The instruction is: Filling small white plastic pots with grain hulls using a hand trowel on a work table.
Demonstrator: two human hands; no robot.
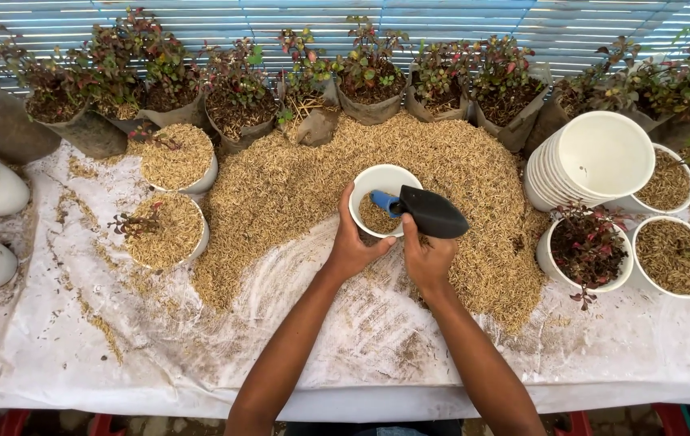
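Observation:
My left hand (350, 246) grips the near rim of a white pot (366, 184) that stands tilted in a wide pile of rice husk (288, 190). Some husk lies in the pot's bottom. My right hand (428, 257) holds a black scoop with a blue handle (428, 211), laid across the pot's right rim with the blue end inside the pot. Both forearms reach in from the bottom edge of the head view.
Dark grow bags with red-leaved seedlings (371, 77) line the back. Husk-filled white pots (174, 157) (163, 232) stand at left, a stack of empty white pots (595, 157) lies at right, with a planted pot (585, 250) and husk-filled pots (674, 257) nearby. White sheeting (199, 355) covers the table.

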